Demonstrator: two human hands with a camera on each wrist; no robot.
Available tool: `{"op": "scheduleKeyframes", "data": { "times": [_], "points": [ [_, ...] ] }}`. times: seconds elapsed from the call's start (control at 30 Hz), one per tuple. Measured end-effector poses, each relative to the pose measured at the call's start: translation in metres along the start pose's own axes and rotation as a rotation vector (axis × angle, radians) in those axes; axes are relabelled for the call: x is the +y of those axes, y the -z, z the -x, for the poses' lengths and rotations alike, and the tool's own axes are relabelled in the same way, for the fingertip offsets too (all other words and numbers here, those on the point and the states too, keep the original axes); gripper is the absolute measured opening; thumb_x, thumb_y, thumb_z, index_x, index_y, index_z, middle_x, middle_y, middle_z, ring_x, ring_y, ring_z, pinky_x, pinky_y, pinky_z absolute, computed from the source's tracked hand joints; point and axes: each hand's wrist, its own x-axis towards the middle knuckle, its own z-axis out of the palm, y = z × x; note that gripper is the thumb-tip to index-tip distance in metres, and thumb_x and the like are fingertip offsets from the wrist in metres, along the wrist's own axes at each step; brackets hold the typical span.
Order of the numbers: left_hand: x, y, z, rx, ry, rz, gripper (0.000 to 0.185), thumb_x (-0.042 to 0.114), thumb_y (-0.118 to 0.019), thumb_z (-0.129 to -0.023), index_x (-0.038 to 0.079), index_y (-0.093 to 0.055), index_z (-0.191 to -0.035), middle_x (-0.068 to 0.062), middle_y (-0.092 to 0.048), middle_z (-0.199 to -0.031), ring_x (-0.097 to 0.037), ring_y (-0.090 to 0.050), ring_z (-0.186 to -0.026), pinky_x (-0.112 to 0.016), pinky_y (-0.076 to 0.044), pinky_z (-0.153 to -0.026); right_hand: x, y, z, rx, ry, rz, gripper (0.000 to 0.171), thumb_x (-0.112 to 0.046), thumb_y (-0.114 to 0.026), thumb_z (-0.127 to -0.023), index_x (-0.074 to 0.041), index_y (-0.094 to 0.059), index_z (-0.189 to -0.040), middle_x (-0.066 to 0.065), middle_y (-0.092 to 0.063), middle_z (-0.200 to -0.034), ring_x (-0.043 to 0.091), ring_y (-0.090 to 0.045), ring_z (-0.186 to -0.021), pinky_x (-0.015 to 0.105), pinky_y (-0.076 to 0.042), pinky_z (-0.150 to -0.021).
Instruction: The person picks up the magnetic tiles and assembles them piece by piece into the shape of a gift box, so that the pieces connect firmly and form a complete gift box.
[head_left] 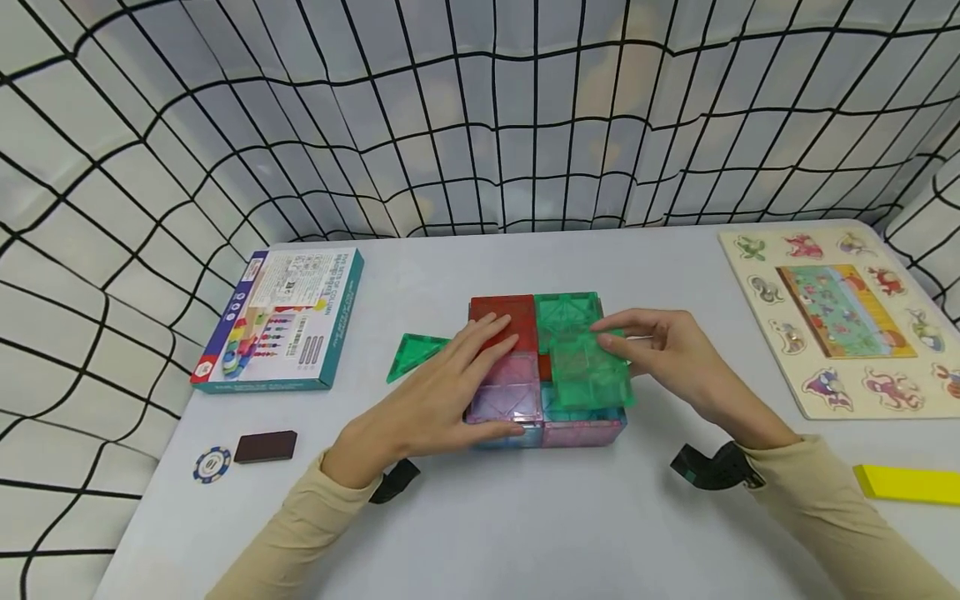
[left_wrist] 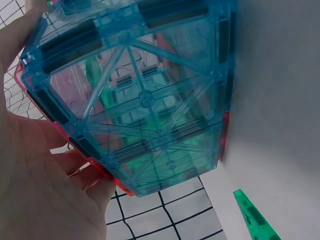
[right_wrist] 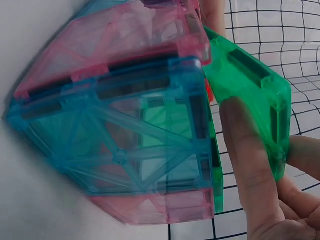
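**A netted recording booth set up for toy play**

I am at a pale bench [head_left: 525,533] closed in by a white backdrop with a black grid [head_left: 480,117] that curves around the top and both sides. Toys lie about: a boxed game [head_left: 281,321] at left, a wooden animal puzzle board [head_left: 843,321] at right, magnetic tiles [head_left: 547,358] in the centre. It looks like a staged data-collection set, not a home.

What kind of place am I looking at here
Probably a staged play or recording table rather than a home: a white table enclosed by a grid-patterned backdrop, holding toys such as a magnetic tile box, a wooden animal puzzle and a toy carton.
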Motion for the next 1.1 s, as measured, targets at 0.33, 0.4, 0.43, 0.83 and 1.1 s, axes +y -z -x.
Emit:
{"op": "scheduleKeyframes", "data": {
  "times": [0.33, 0.4, 0.43, 0.83, 1.1],
  "points": [
    [-0.001, 0.001, -0.001, -0.004, 0.009, -0.007, 0.097, 0.057, -0.077, -0.089, 0.006, -0.037, -0.161, -0.008, -0.023, -0.172, -0.026, -0.016, -0.160, -0.049, -0.028, -0.125, 0.003, -0.005, -0.001, -0.052, 0.050, 0.012, 0.025, -0.013, -0.066, -0.104, 0.000, -0.074, -0.124, 0.014, -0.075, -0.120, 0.016, -0.073, -0.087, 0.036, -0.060, -0.083],
    [-0.001, 0.000, -0.002, 0.000, 0.003, -0.007, 0.098, 0.057, -0.077, -0.089, 0.006, -0.037, -0.161, -0.009, -0.023, -0.172, -0.026, -0.016, -0.160, -0.049, -0.027, -0.125, 0.001, -0.004, 0.002, -0.034, 0.102, 0.094, 0.023, -0.010, -0.068, -0.102, -0.002, -0.076, -0.122, 0.012, -0.076, -0.116, 0.019, -0.074, -0.076, 0.035, -0.060, -0.079],
    [-0.001, 0.001, -0.002, 0.003, -0.001, -0.007, 0.098, 0.057, -0.077, -0.089, 0.006, -0.037, -0.161, -0.009, -0.023, -0.172, -0.026, -0.016, -0.160, -0.049, -0.027, -0.125, 0.000, -0.004, 0.003, -0.018, 0.139, 0.139, 0.021, -0.007, -0.069, -0.101, -0.002, -0.077, -0.120, 0.011, -0.076, -0.114, 0.021, -0.073, -0.072, 0.034, -0.060, -0.075],
    [-0.001, 0.000, -0.002, 0.023, -0.034, -0.001, 0.094, 0.053, -0.076, -0.091, 0.003, -0.037, -0.160, -0.012, -0.024, -0.171, -0.028, -0.017, -0.160, -0.048, -0.022, -0.127, 0.002, -0.003, 0.003, 0.149, 0.330, 0.307, 0.024, 0.005, -0.070, -0.096, -0.001, -0.072, -0.120, 0.010, -0.065, -0.119, 0.024, -0.064, -0.109, 0.025, -0.057, -0.090],
    [-0.002, -0.004, 0.000, 0.020, -0.025, 0.038, 0.072, 0.043, -0.064, -0.102, 0.007, -0.041, -0.160, -0.012, -0.022, -0.171, -0.029, -0.013, -0.161, -0.050, -0.020, -0.128, 0.023, -0.011, 0.001, 0.018, 0.112, 0.100, 0.053, -0.012, -0.052, -0.111, 0.004, -0.036, -0.158, 0.025, -0.038, -0.159, 0.045, -0.040, -0.147, 0.063, -0.038, -0.115]
  ]
}}
